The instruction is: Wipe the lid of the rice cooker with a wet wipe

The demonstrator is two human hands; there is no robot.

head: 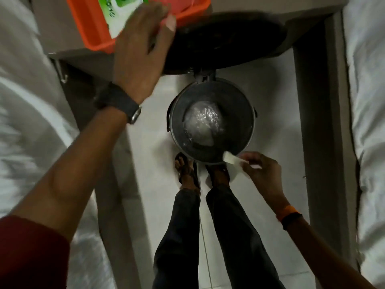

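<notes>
The dark lid (225,41) lies on the desk (250,9). Our right hand (262,174) pinches a used wet wipe (230,158) over a pedal bin (212,122), seemingly discarding it. Left hand (141,57), fingers spread, reaches toward the wipe packet (123,13); wiping seems unfinished.

Bin (212,122): on the floor (150,130), just ahead of the feet (187,172), a bag (203,124) inside. Rice cooker (225,42): on the surface (270,9) beyond the bin, seemingly overhanging the edge. Tray (98,32): left of cooker, wipes pack (118,13) in it. Beds (25,101): both sides.
</notes>
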